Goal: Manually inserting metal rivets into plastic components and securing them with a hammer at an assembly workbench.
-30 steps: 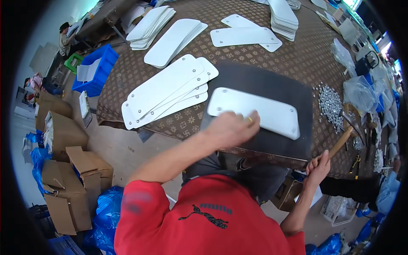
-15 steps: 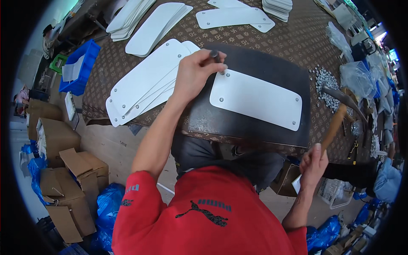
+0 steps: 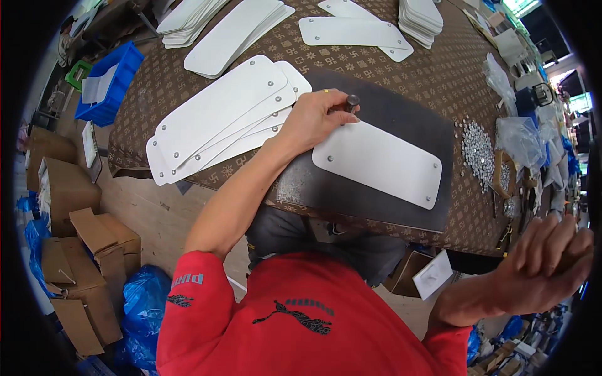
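My left hand (image 3: 318, 118) grips a short dark metal punch (image 3: 352, 100), standing upright at the far left corner of a white rounded panel (image 3: 376, 164). Metal studs show at the panel's other corners; the hand and punch cover this one. Beneath the panel lies a dark board (image 3: 407, 109) at the table's near edge. Raised at the far right, my right hand (image 3: 542, 263) is closed in a fist. The hammer it held in the earlier frame is almost wholly hidden behind the fingers or out of view.
Left of the board, several studded white panels (image 3: 219, 103) lie fanned out. More panel stacks (image 3: 420, 19) sit at the back of the patterned table (image 3: 351, 59). Loose metal studs (image 3: 480, 153) are heaped on the right. A blue crate (image 3: 128, 78) and cardboard boxes (image 3: 75, 257) stand left.
My right hand has swung up and outward to the right with the hammer. The punch in my left hand has shifted onto the panel's corner, covering the stud there. The view has moved slightly.
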### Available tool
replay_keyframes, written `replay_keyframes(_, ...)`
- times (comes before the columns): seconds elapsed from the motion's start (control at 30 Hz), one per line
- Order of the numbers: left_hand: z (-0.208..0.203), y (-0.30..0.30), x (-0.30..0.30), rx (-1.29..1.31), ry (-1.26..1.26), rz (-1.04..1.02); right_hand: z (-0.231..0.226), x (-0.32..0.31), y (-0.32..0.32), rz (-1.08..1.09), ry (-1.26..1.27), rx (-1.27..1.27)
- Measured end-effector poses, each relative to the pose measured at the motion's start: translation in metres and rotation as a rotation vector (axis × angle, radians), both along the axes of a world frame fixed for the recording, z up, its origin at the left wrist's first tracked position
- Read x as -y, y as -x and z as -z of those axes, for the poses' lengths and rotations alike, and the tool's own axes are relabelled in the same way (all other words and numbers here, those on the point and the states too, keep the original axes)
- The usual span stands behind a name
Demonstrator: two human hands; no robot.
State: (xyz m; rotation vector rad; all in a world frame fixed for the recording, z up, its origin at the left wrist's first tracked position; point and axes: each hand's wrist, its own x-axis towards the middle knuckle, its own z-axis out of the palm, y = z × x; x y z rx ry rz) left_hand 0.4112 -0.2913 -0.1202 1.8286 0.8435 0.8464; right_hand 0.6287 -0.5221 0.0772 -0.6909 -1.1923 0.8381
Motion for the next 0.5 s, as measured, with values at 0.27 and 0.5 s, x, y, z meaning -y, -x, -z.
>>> replay_keyframes(0.27,0.014,-0.005,0.011,0.034,-0.275,-0.031,0.109,0.001,0.025,0.384,0.981,0.537)
replay_keyframes(0.5,-0.016,0.028,0.04,0.171,0.095,0.085,0.106,0.05,0.019,0.494,0.882,0.271)
